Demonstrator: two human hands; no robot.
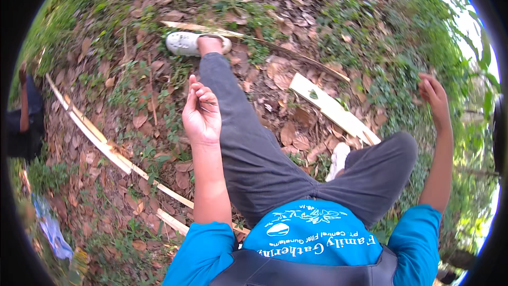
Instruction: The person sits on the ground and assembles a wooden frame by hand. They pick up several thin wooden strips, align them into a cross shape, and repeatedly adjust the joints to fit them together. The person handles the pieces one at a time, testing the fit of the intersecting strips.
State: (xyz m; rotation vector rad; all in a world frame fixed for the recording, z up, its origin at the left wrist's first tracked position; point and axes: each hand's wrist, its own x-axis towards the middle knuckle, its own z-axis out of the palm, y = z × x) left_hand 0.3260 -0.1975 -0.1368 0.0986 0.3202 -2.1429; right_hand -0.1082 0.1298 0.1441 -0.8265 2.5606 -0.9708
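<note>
Right of the outstretched leg (pixel 241 127), a pale board (pixel 328 105) lies on leaf litter, long axis slanting upper left to lower right, anything beyond the bent knee (pixel 399 153) hidden. The loosely curled, empty left hand (pixel 202 116) overlaps the leg's left edge, wood strips (pixel 108 153) farther left; well right of the leg, the right hand (pixel 434 95) is half-bent, its hold unclear.

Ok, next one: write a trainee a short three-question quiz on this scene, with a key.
1. True or false: the left hand is raised with its palm toward the camera.
2. The shoe on the stretched-out leg is: a) black, b) white, c) red.
3. Fill in: the wide pale board lies to the picture's ___ of that leg.

Key: 1 true; 2 b; 3 right.
</note>
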